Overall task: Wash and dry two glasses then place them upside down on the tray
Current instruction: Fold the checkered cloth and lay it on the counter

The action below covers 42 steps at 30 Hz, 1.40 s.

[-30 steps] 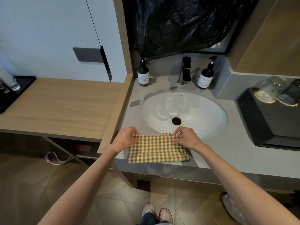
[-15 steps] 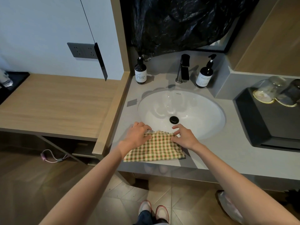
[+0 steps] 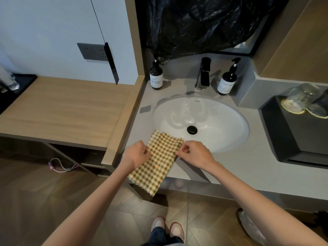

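A green-and-cream checked cloth (image 3: 159, 160) lies on the grey counter in front of the white sink (image 3: 221, 121), its lower end hanging over the counter's front edge. My left hand (image 3: 136, 154) pinches the cloth's left edge. My right hand (image 3: 194, 153) pinches its right edge. Two clear glasses stand upside down on the black tray (image 3: 291, 139) at the far right: one glass (image 3: 298, 99) nearer the sink, the other glass (image 3: 320, 107) partly cut off by the frame.
A black tap (image 3: 204, 73) stands behind the sink between two dark pump bottles (image 3: 156, 76) (image 3: 228, 80). A wooden desk (image 3: 62, 110) adjoins the counter on the left. Black plastic (image 3: 204, 23) covers the mirror above.
The cloth has been folded narrower and turned lengthwise, so it now hangs over the counter's edge. Both hands have shifted from its far corners to its side edges.
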{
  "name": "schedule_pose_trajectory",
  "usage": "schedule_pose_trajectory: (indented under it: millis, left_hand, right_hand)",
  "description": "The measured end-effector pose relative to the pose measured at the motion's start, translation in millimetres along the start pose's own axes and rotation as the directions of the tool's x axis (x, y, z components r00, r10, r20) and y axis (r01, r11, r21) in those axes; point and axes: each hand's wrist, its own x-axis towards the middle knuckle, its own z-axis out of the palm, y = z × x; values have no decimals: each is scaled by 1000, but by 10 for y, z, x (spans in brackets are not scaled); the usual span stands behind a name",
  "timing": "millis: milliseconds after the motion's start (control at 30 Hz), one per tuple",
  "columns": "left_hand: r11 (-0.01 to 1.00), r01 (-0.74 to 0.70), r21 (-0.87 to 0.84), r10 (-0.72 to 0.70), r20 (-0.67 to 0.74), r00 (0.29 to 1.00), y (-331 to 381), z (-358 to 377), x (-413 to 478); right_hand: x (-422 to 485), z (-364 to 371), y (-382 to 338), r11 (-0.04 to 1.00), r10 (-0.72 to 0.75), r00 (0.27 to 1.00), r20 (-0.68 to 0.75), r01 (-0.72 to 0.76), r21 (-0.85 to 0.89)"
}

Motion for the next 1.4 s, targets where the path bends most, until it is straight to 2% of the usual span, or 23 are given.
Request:
schedule_pose_trajectory:
  millis: [100,167,233,333,400,467,500,567,600,667,733,833,933,1000,1033,1100,1167,1233,1400]
  left_hand:
    - [987,88,-136,-82,47,996,-13,-27,-26]
    - [965,167,-204,-136,159,978,-3,-34,-31]
    - [968,186,-170,-138,261,956,-7,-22,-40]
    - [975,182,-127,-138,295,946,12,-6,-68]
    - [977,177,-119,-142,259,955,35,-11,-106]
    - [983,116,-139,-87,201,976,60,-37,-138]
    - [975,88,-202,-55,161,985,78,-49,-157]
    - [887,62,-457,-25,85,996,137,-83,-196]
    - [807,53,-588,-22,60,998,184,-108,-218]
    - [712,-26,-702,40,4,999,284,-193,-263]
    - [750,-150,-645,160,-44,986,344,-267,-256]
    - [878,-310,-364,292,-104,951,386,-334,-232]
    - [911,-388,-141,359,-193,913,428,-344,-279]
    - [922,-379,-75,355,-221,908,411,-349,-288]
    - [928,-361,-93,338,-197,920,385,-361,-289]
    - [921,-264,-285,257,-61,964,317,-412,-300]
    - [871,-134,-472,171,36,985,228,-453,-303]
    - [900,-102,-423,124,24,992,107,-447,-292]
    - [981,-43,-191,33,-56,998,-193,-441,-202]
  right_hand:
    - [-62,165,16,996,49,997,52,-45,-77]
    - [-85,241,-5,988,91,994,53,-83,-131]
    - [-102,289,-45,985,121,989,80,-109,-136]
    - [-124,351,-91,984,124,986,112,-108,-141]
    - [-135,356,-69,994,109,991,77,-106,-33]
    - [-170,266,-56,967,142,987,68,-154,204]
    - [-191,202,-53,922,169,983,66,-182,343]
    - [-224,49,-39,827,171,985,21,-155,541]
    - [-233,-37,-33,810,145,989,-13,-111,576]
    - [-241,-191,-5,801,63,997,-44,-25,598]
    - [-243,-303,56,833,-7,1000,-26,20,553]
    - [-268,-384,118,933,-92,993,-71,111,341]
    - [-308,-369,100,958,-156,976,-150,187,217]
    - [-314,-345,71,951,-157,974,-163,193,241]
    - [-306,-334,56,942,-146,979,-143,181,281]
    - [-278,-308,1,912,-121,992,-44,128,391]
    - [-240,-261,-93,861,-104,992,65,57,505]
    - [-171,-167,-202,830,-84,988,131,-3,558]
    - [65,159,-505,841,-51,973,227,-81,535]
